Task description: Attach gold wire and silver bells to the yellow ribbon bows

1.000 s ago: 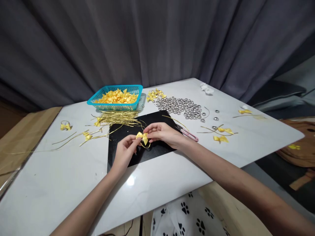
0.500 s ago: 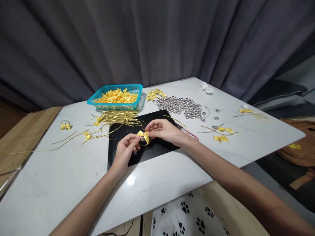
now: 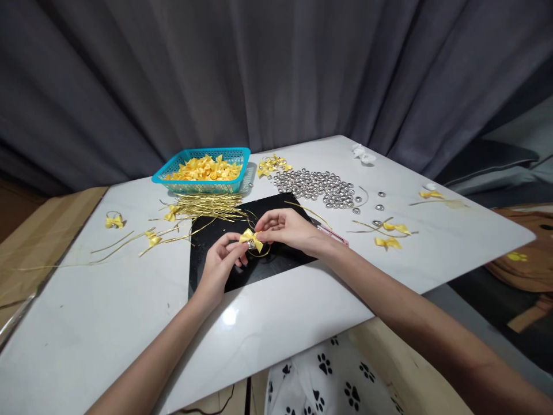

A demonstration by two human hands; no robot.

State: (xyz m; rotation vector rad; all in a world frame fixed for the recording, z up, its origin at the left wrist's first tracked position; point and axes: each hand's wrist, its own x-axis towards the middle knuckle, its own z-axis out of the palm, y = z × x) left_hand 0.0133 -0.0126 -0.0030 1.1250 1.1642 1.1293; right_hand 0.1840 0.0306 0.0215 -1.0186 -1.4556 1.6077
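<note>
Both hands meet over a black mat [image 3: 276, 265] in the middle of a white table [image 3: 108, 323]. My left hand [image 3: 220, 262] pinches a small yellow ribbon bow [image 3: 252, 238] from the left. From the right, my right hand [image 3: 287, 229] pinches the same bow. A thin gold wire loop [image 3: 264, 252] hangs under the bow, with a small silver bead at its centre.
A teal basket [image 3: 203, 171] of yellow bows stands at the back, with a bundle of gold wires [image 3: 207, 206] before it. Silver beads [image 3: 315, 185] lie in a heap at the back right. Loose bows [image 3: 387, 242], wires and a pink tool [image 3: 334, 236] are scattered about.
The bow has shifted slightly up and right between my fingers, and the gold wire loop now shows more to its right. Both hands stay over the mat.
</note>
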